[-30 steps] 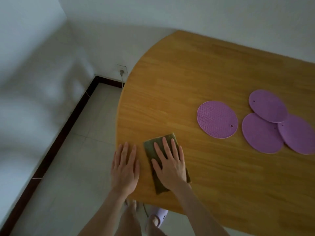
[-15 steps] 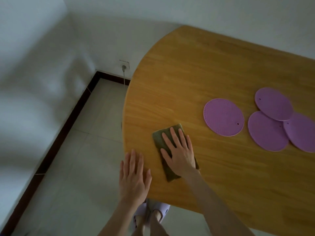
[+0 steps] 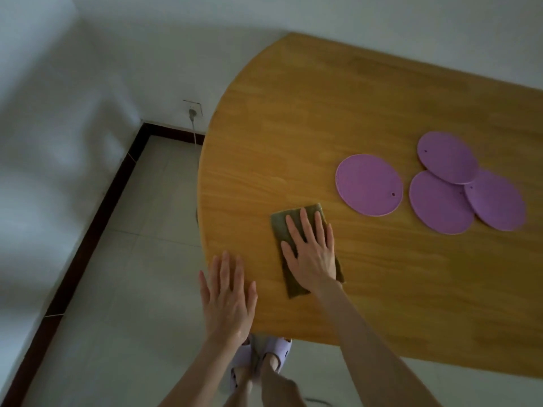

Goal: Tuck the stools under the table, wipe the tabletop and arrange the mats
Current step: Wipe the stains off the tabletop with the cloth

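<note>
Right hand [image 3: 311, 254]: flat on the cloth [image 3: 280, 227], fingers straight and slightly apart, palm pressing it down. The cloth is an olive, folded strip on the table [image 3: 323, 113]. It sits a little in from the near edge, with its far end showing past your fingertips and its near end past your wrist.

Left hand [image 3: 227, 301]: flat, fingers straight and a little spread. It lies across the rounded near-left edge, fingertips over the wood and heel of the palm past the rim. You cannot tell how hard it bears down.

Edges: the tabletop curves round on your left. The far edge runs close along the wall [image 3: 176, 54]. The near edge crosses above your slippers [image 3: 279, 351].

Room: a broad stretch of wood runs from the cloth left to the curve and forward to the far edge. On the right, the cloth's far corner is near the lone mat [image 3: 368, 185] but not touching it.

Mats: four purple discs. The lone mat lies flat by itself. Just beside it, three overlap in a cluster: the far mat [image 3: 446, 157] on top, over the middle mat [image 3: 437, 204] and the right mat [image 3: 499, 201].

Floor [image 3: 141, 259]: pale tile between table and wall, bounded by dark skirting [image 3: 97, 218]. A socket [image 3: 194, 108] with a cord [image 3: 194, 133] hangs just beside the table's left curve.
</note>
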### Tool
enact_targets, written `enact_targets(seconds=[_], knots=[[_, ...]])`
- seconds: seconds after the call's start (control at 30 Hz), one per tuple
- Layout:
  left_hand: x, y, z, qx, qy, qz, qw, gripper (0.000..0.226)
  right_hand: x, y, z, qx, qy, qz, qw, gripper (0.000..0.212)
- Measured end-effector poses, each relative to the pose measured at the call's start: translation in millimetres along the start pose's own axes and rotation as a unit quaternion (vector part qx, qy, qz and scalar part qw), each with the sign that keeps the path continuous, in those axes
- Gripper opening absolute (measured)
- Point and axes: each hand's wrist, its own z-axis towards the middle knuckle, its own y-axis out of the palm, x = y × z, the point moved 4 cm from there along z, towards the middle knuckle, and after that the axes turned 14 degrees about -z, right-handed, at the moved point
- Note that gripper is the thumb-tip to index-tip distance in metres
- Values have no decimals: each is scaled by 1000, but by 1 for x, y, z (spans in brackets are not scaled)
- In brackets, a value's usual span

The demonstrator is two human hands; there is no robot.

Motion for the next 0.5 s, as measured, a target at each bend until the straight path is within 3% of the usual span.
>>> enact_targets(seconds=[0.17,0.3,0.37,0.5], knots=[[31,8,6,-32,30,-6,999,60,7,10,-53,8,-33,3,999,56],[56,25,7,-64,43,11,997,59,65,12,-49,11,96,10,995,61],[58,32,5,-69,50,25,996,60,61,8,-33,-6,120,20,992,63],[59,41,5,-61,58,49,995,60,41,8,-39,11,55,23,998,58]])
